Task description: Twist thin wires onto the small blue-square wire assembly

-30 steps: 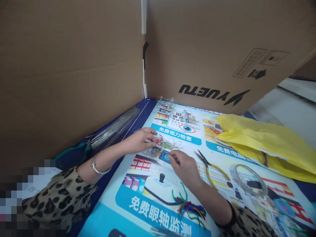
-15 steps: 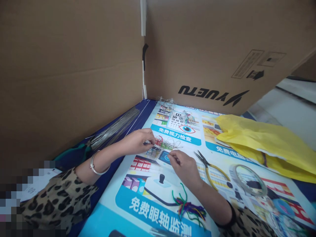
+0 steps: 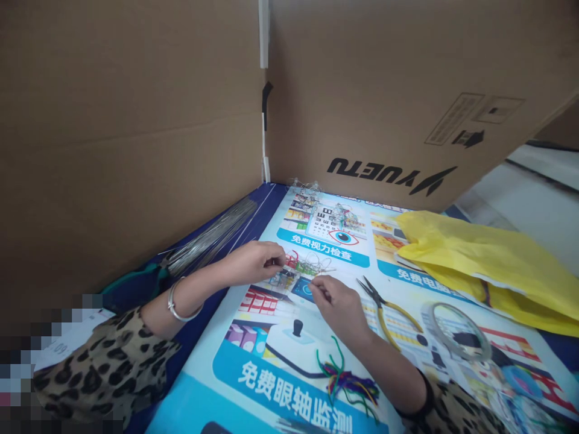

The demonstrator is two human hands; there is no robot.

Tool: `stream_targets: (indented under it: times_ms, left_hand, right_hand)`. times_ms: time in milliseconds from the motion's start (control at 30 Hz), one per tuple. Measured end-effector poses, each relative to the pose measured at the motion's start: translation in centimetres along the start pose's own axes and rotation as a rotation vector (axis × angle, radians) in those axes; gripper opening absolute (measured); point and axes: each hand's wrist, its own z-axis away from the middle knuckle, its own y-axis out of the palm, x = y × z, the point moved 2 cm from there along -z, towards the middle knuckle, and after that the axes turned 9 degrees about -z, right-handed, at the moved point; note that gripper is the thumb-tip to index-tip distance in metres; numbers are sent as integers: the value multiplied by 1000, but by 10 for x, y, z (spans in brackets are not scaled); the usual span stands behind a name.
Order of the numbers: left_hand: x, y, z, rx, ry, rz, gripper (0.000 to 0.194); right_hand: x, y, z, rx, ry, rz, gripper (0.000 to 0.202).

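My left hand (image 3: 262,263) is closed in a pinch just left of the middle of the printed sheet. Facing it, my right hand (image 3: 338,306) pinches thumb and forefinger together. A thin silvery wire (image 3: 296,273) runs faintly between the fingertips; its exact shape is too fine to make out. Just behind the fingers lie bent wire pieces (image 3: 316,263) with a bit of red among them. Long-nose pliers (image 3: 383,307) with yellow handles rest to the right of my right hand. Near that forearm is a bundle of coloured cords (image 3: 346,381).
Cardboard walls (image 3: 384,90) enclose the back and left. Long straight wires (image 3: 212,235) lie along the left wall beside a dark green-handled tool (image 3: 136,286). A yellow bag (image 3: 488,259) and a roll of clear tape (image 3: 460,330) sit at right. More wire pieces (image 3: 307,190) lie in the far corner.
Both hands stay nearly in place, still pinching. The left hand has shifted very slightly; the tools and cords have not moved.
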Motion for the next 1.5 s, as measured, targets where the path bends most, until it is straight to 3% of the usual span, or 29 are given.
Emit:
stream_targets:
  times_ms: [233, 833, 1333, 1500]
  left_hand:
    - [-3, -3, 2, 38, 105, 68, 32]
    - [-4, 1, 4, 33, 153, -121, 33]
    - [-7, 14, -5, -51, 33, -550, 19]
    - [-8, 18, -15, -68, -109, -604, 19]
  right_hand:
    - [-2, 0, 1, 5, 11, -14, 11]
    - [-3, 0, -1, -19, 29, -54, 10]
    - [-1, -19, -25, -132, 168, -110, 19]
    - [-9, -20, -36, -234, 164, -104, 21]
